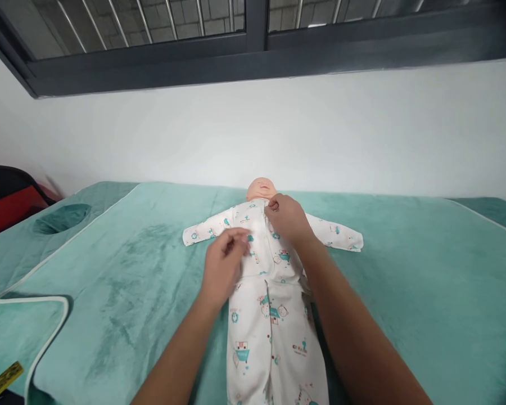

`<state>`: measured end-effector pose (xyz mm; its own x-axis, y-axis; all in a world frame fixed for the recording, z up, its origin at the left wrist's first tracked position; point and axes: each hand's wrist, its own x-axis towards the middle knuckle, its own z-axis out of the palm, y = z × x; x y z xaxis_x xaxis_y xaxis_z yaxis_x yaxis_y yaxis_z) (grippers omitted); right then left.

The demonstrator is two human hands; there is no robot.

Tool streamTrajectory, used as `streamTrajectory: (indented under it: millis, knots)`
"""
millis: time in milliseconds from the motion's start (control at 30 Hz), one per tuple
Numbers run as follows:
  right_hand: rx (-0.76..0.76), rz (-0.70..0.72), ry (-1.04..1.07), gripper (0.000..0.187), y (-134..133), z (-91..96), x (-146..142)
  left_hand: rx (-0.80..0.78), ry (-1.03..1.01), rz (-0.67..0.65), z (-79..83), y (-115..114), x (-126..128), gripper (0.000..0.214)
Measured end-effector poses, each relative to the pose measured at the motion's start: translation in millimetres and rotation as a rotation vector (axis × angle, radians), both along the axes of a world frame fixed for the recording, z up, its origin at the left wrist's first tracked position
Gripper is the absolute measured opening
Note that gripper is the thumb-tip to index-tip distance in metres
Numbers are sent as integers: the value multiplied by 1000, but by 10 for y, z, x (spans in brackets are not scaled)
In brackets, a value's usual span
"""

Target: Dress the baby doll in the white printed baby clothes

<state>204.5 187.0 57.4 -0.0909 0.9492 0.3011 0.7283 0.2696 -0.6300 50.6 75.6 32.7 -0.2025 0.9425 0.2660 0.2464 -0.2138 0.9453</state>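
A baby doll (262,187) lies on its back, head toward the wall, arms spread out sideways. It wears a white long-sleeved baby shirt (259,256) and matching white trousers (248,360), both printed with small teal and red figures. At the collar, my right hand (289,216) pinches the shirt's front edge between thumb and fingers, partly covering the neckline. My left hand (225,261) hovers over the side of the shirt's chest, its fingers loosely curled and holding nothing visible. The front edge of the shirt runs down the middle, and the trousers show small snaps along the centre.
A teal plush cover (122,270) with white piping spreads beneath the doll and has a round hole (62,218) at the left. Behind it stands a white wall (172,135) under a dark window frame (143,67). A red and black object (14,205) sits at the left edge.
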Motion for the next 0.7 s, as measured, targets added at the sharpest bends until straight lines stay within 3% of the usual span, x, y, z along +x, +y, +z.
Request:
streamTrajectory:
  millis: [133,300,467,600,700]
  knots:
    - [-57,-40,-16,7,26,-22,-15,-78,39,55,180,630,21,27]
    - [-112,-62,-148,18,80,-15,-82,-99,475,21,258,1248,208,24]
    - [-154,-44,-152,16,147,-26,-54,-178,521,-14,180,1383,241,20]
    - [-205,-19,-25,13,178,-28,45,-97,381,8,142,1349,195,15]
    - [-135,-62,-35,12,190,-51,56,-28,196,35,146,1332,181,12]
